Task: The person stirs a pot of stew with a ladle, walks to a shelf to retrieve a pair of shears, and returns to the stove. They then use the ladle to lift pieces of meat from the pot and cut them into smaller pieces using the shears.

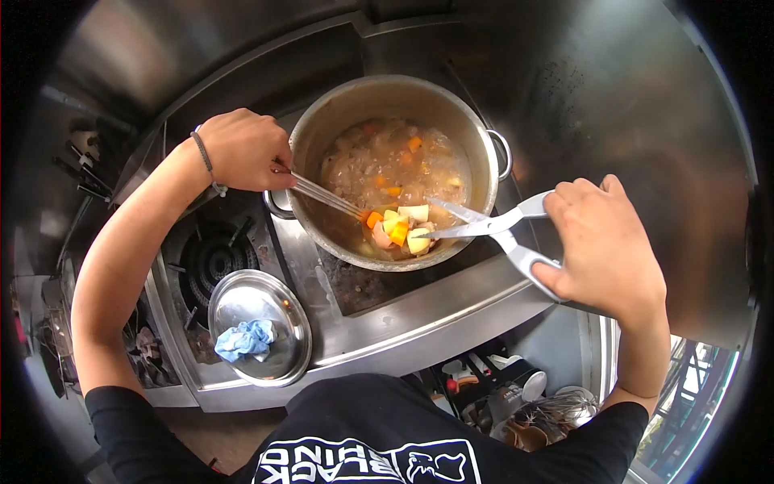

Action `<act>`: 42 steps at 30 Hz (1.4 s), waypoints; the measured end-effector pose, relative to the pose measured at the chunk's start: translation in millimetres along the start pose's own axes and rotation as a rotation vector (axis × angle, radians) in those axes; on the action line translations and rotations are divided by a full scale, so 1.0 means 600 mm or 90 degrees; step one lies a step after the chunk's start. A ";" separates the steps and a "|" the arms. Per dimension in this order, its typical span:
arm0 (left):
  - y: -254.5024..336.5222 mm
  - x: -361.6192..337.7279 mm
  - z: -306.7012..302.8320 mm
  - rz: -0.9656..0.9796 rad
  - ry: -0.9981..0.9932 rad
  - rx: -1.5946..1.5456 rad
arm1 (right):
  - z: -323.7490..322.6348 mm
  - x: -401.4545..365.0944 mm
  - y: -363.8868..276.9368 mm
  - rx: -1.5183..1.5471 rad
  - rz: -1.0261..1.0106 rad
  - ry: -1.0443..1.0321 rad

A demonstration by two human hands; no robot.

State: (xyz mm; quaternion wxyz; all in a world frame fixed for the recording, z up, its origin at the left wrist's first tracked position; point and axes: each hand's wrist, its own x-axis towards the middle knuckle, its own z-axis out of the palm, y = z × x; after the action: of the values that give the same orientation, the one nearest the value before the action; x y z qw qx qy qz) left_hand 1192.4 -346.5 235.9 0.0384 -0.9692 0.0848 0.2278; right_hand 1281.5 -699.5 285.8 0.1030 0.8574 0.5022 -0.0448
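Note:
My left hand grips the metal handle of a ladle that slants down into a large steel pot. Its bowl is hidden under a heap of orange and pale yellow vegetable chunks and a pinkish piece of meat. From the right, my right hand holds grey-handled scissors over the pot, fingers and thumb through the loops. The blades are spread apart, the lower tip right at a pale chunk in the heap. Brothy stew with carrot pieces lies behind.
The pot stands on a steel stove with a loop handle on each side. An upturned-looking steel lid with a crumpled blue cloth lies beside a burner. Below the stove's front edge, utensils and a whisk are stored.

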 end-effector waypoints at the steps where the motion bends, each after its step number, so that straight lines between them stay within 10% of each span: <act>1: -0.004 -0.002 0.002 -0.001 0.001 -0.002 | -0.005 0.002 -0.012 -0.038 -0.018 -0.008; 42: -0.052 -0.017 0.022 -0.101 -0.004 -0.180 | 0.017 0.089 -0.065 -0.346 -0.087 0.034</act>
State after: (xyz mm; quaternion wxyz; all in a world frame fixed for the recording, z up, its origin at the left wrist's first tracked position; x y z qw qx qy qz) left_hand 1183.2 -312.7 229.9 -0.0800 -0.9680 -0.0250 0.2367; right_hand 1274.2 -637.5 261.3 0.3126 0.7632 0.5553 0.1072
